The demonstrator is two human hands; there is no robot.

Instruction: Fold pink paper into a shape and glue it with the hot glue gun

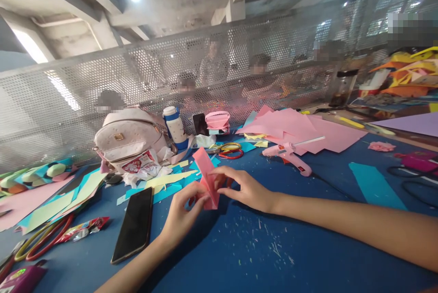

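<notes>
A folded strip of pink paper (205, 170) is held upright between my two hands, above the blue table (191, 265). My left hand (186, 206) pinches its lower left side between thumb and fingers. From the right, my right hand (239, 185) grips the paper's edge near the middle with thumb and fingertips. The strip is creased, with its upper part leaning to the left. Behind it lie blue and yellow paper scraps (171, 179).
A black phone (133, 224) lies left of my hands. Behind stand a pale backpack (132, 135) and a bottle (176, 128). A pink glue gun (289, 156) and pink sheets (308, 131) lie to the right. Scissors (231, 150) lie behind my hands. People sit beyond a perforated screen (147, 74).
</notes>
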